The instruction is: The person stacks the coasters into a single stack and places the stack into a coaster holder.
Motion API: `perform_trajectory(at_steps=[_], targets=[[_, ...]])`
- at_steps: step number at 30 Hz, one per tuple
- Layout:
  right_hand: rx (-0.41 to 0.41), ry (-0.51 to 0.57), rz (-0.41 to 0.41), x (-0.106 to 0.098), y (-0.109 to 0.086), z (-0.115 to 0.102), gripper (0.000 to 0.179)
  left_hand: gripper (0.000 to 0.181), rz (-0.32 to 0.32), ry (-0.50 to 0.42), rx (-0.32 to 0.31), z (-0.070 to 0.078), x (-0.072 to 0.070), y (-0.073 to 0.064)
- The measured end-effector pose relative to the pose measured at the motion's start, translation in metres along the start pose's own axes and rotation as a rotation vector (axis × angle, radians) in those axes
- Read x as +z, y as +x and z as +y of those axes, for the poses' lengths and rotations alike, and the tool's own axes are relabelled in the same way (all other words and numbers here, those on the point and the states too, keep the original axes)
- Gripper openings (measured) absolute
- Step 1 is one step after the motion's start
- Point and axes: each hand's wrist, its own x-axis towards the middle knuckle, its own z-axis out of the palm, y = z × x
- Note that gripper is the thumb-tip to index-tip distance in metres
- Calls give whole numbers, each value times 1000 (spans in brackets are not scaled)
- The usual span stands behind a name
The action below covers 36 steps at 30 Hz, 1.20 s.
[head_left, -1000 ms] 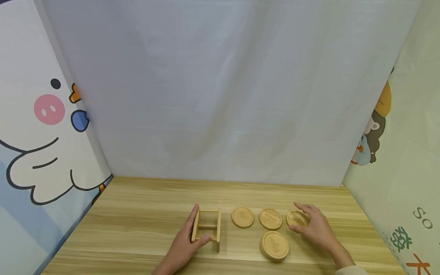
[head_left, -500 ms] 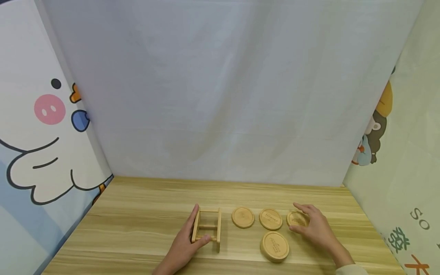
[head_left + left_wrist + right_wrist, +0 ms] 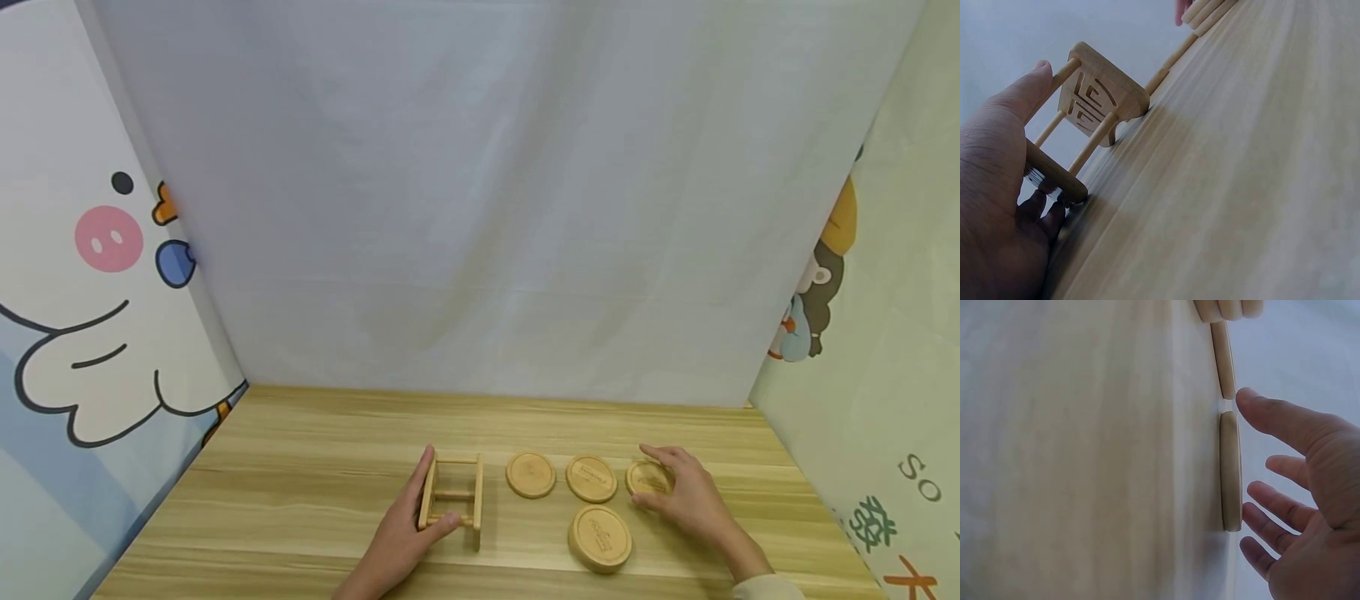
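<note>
My left hand grips a small wooden coaster holder, two side panels joined by thin rods, standing on the table. In the left wrist view, the thumb lies along a rod and the holder's far panel shows cut-out slots. My right hand hovers around the rightmost round wooden coaster, covering part of it. The right wrist view shows this coaster flat on the table, with relaxed, spread fingers close over it. A middle coaster and a left coaster complete the row.
A short stack of coasters with an engraved top stands in front of the row. Pale cloth hangs behind the wood-grain table. Cartoon-printed panels flank both sides.
</note>
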Motion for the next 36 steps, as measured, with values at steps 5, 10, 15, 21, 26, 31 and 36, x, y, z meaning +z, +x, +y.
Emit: perform_trajectory(at_steps=[5, 10, 15, 21, 26, 31, 36], targets=[[3, 2, -7, 0, 0, 2, 83, 102, 0, -7, 1, 2, 0, 0], [10, -1, -15, 0, 1, 3, 84, 103, -5, -21, -3, 2, 0, 0], [16, 1, -26, 0, 1, 2, 85, 103, -2, -13, -1, 0, 0, 0], [16, 6, -27, 1, 1, 3, 84, 103, -8, -18, -2, -3, 1, 0], [17, 7, -30, 1, 0, 5, 85, 104, -9, -33, -17, -4, 2, 1], [25, 5, -48, 0, 0, 7, 85, 102, -12, -38, -7, -2, 1, 1], [26, -1, -57, 0, 0, 8, 84, 102, -8, -42, -1, 0, 1, 1]])
